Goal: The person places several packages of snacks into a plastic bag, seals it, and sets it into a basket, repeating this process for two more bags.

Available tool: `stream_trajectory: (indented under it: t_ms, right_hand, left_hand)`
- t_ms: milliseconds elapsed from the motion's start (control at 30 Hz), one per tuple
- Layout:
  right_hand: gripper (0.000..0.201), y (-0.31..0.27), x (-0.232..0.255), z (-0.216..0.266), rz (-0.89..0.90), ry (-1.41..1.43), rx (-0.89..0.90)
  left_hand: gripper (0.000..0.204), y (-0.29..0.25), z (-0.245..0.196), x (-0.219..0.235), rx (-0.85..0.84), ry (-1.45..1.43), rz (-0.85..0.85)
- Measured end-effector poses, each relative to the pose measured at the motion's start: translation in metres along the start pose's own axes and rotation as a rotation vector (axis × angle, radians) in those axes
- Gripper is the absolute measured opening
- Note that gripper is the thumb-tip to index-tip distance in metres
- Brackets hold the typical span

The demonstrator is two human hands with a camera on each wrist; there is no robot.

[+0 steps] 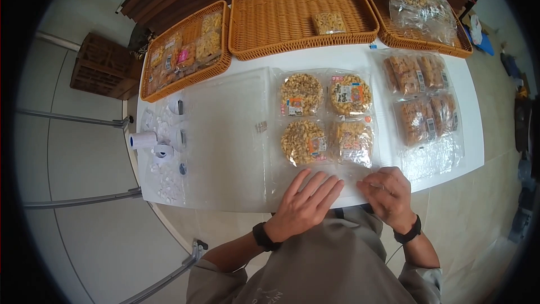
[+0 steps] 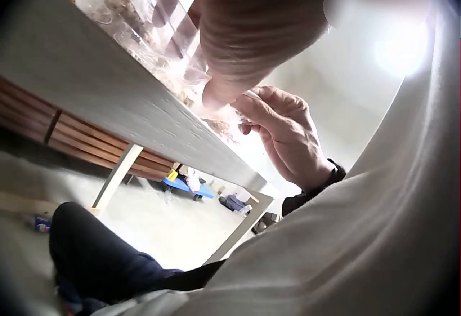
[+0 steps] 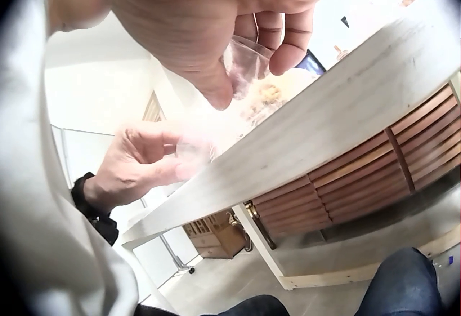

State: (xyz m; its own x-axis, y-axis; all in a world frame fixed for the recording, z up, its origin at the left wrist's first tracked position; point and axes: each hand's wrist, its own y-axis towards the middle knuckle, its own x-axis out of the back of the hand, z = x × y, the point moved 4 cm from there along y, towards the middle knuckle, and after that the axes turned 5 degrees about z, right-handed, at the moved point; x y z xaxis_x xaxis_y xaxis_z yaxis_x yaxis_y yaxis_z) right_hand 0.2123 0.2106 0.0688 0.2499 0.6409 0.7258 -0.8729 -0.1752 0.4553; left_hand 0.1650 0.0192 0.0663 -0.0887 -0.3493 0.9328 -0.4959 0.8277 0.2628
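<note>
A clear plastic bag (image 1: 350,175) holds several round puffed-grain cakes (image 1: 302,94) with printed labels, laid flat at the table's near edge. My left hand (image 1: 306,200) is at the bag's near end, its fingers long and spread over the film. In the right wrist view, the left hand (image 3: 133,163) has clear film between thumb and forefinger. My right hand (image 1: 389,194) pinches the bag's near edge, to the right of the left hand. Film (image 3: 248,60) shows between its thumb and fingers in the right wrist view.
Wicker trays (image 1: 304,50) line the far side, some with snack packs. To the right lie bagged brown snacks (image 1: 413,73). A stack of clear plastic sheets (image 1: 228,135) lies left, beside label rolls (image 1: 143,139) and paper scraps. The white table's edge (image 1: 450,170) curves near my body.
</note>
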Motion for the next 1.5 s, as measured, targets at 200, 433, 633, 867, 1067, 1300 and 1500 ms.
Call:
stream_trajectory:
  t_ms: [200, 433, 633, 867, 1067, 1300, 1500]
  right_hand:
    - [0.020, 0.003, 0.003, 0.001, -0.018, 0.044, -0.025]
    - [0.020, 0.001, 0.002, 0.000, -0.021, 0.058, -0.021]
    - [0.022, 0.004, 0.010, 0.003, -0.001, 0.095, -0.010]
    - [0.029, 0.023, 0.047, -0.003, 0.152, 0.542, -0.111]
    - [0.012, 0.093, 0.101, -0.009, 0.057, 0.389, -0.322]
    - [0.040, 0.223, 0.069, -0.074, 0.332, 0.041, -0.153]
    - [0.059, 0.297, -0.002, -0.136, 0.469, -0.312, -0.358]
  left_hand:
    - [0.030, 0.008, 0.004, 0.005, -0.031, -0.023, -0.010]
    - [0.026, 0.009, 0.003, 0.003, -0.035, -0.012, -0.032]
    - [0.026, 0.015, 0.005, 0.016, -0.027, -0.055, -0.046]
    - [0.024, 0.007, 0.007, 0.017, -0.051, -0.064, -0.005]
    - [0.025, 0.001, 0.006, 0.008, -0.040, -0.109, -0.040]
    - [0.023, -0.002, 0.003, 0.008, 0.043, -0.182, -0.084]
    - [0.024, -0.004, 0.002, 0.003, 0.091, -0.213, -0.105]
